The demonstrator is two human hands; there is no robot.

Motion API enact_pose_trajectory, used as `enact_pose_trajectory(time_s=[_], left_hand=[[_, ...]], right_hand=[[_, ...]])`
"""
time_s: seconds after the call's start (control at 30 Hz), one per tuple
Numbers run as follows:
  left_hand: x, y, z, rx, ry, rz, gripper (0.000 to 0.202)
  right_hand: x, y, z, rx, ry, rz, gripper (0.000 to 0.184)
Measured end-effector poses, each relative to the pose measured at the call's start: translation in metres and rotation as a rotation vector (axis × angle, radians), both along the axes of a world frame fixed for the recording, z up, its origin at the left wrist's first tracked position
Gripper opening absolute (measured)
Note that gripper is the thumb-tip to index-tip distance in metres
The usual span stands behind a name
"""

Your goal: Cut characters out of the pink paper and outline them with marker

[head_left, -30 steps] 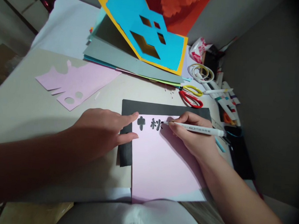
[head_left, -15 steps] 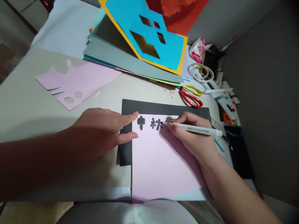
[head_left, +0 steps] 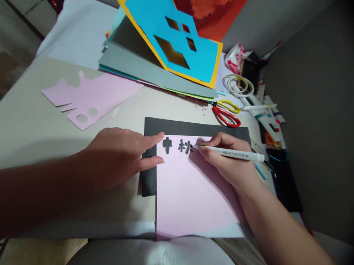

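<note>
A pink sheet of paper [head_left: 192, 195] lies on a black sheet [head_left: 149, 182] at the table's near side. Two dark, thick-stroked characters [head_left: 167, 145] stand near the pink sheet's top edge. My left hand [head_left: 121, 151] rests at that sheet's left edge, thumb and forefinger spread apart and touching the paper. Between the thumb and fingers of my right hand [head_left: 228, 158] is a white marker pen [head_left: 234, 153], its dark tip at the right side of the second character. The pen's barrel slants to the right, over the back of the hand.
Scissors [head_left: 227, 116] with red and yellow handles lie beyond the black sheet. Stacked coloured papers [head_left: 130, 60] and a blue cut-out card [head_left: 194, 63] stand at the back. A cut pink scrap [head_left: 99, 98] is at left; tape rolls [head_left: 239, 85] and several markers [head_left: 262, 116] crowd the right.
Almost nothing differs. Both hands hold their places, and the pen tip stays by the second character; the view has shifted very slightly.
</note>
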State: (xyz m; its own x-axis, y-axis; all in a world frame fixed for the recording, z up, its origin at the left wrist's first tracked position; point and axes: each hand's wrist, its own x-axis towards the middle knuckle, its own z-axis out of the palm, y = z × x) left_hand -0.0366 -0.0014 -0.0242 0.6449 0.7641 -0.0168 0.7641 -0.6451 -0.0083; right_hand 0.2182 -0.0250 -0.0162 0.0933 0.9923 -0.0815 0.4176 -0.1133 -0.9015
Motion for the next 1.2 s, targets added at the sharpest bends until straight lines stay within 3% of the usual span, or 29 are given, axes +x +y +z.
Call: enact_pose_trajectory(time_s=[1.2], left_hand=[[0.0023, 0.0033, 0.0042, -0.101, 0.024, 0.045, 0.056]], right_hand=[[0.0022, 0.0030, -0.0040, 0.027, -0.041, -0.025, 0.019]])
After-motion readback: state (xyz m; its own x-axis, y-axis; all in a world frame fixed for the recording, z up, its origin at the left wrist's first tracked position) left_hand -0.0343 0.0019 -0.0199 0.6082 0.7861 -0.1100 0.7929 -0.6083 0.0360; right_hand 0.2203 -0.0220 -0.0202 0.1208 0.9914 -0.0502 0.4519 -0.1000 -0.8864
